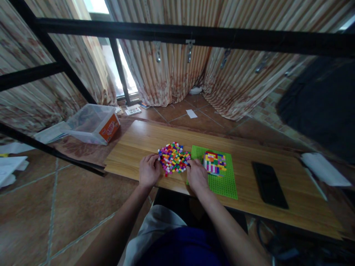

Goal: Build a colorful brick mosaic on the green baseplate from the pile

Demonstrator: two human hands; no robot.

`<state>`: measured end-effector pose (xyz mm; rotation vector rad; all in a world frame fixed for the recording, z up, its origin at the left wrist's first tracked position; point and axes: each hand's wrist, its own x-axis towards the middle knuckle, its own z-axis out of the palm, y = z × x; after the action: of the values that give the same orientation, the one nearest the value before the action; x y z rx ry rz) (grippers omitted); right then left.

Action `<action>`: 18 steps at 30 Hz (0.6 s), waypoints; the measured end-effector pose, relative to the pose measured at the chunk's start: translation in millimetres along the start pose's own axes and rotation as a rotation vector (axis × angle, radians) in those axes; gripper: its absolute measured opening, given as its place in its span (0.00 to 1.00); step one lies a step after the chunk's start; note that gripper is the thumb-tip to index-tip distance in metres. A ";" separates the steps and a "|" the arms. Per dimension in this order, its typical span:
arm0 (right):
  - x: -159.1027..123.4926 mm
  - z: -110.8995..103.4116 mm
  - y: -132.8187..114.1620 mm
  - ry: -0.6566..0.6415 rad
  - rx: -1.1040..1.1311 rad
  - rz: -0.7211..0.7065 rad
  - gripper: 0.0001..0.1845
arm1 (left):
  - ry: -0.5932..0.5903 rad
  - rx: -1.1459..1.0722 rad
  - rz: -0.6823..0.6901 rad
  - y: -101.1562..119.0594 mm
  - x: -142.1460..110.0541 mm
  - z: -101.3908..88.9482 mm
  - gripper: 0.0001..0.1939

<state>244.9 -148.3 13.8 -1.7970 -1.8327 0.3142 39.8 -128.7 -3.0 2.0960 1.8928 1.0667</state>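
Note:
A loose pile of small multicoloured building bricks (174, 158) lies on a wooden bench-like table (135, 136). My left hand (149, 170) is at the pile's left edge, fingers curled in and pressed together. Whatever is between its fingertips is too small to make out. At the right edge of the pile is my right hand (197, 175), its fingers also bent together over the bricks; their tips are partly hidden. Beside it lies a green studded baseplate (226, 186), partly under this hand. On the baseplate stands a layered block of joined bricks (215, 162) with a multicoloured top.
A black phone (269, 184) lies on the table's right part. A clear plastic bin (91, 123) with an orange label stands on the floor at left. Black metal bars (177, 33) cross overhead, with hooks hanging. White paper (324, 169) is at far right.

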 end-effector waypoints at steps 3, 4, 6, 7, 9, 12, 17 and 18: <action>-0.8 1.3 2.2 0.012 0.001 -0.001 0.11 | -0.002 -0.002 -0.001 0.1 0.1 -0.3 0.14; -1.0 1.3 2.8 0.018 0.002 -0.006 0.11 | -0.001 -0.004 -0.001 0.1 0.2 -0.3 0.14; -1.2 0.8 3.3 0.026 0.001 -0.010 0.10 | -0.001 -0.007 -0.002 0.2 0.2 -0.3 0.13; -1.1 0.5 3.3 0.026 0.001 -0.010 0.10 | -0.003 -0.009 -0.003 0.2 0.2 -0.3 0.13; -0.8 -0.3 2.5 0.016 0.001 -0.003 0.12 | -0.001 -0.011 0.000 0.3 0.2 -0.4 0.14; -0.6 -1.7 0.6 0.007 0.001 0.007 0.15 | 0.007 -0.007 0.017 0.5 0.5 -0.8 0.14; -1.6 -4.7 -2.5 -0.035 -0.015 0.031 0.13 | 0.001 0.000 0.026 0.7 0.8 -1.7 0.14; -1.7 -5.2 -3.1 -0.041 -0.020 0.037 0.12 | -0.004 0.001 0.024 0.7 0.8 -1.7 0.14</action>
<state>245.0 -151.3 19.4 -1.8522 -1.8385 0.3502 39.4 -128.7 -1.0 2.1248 1.8713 1.0658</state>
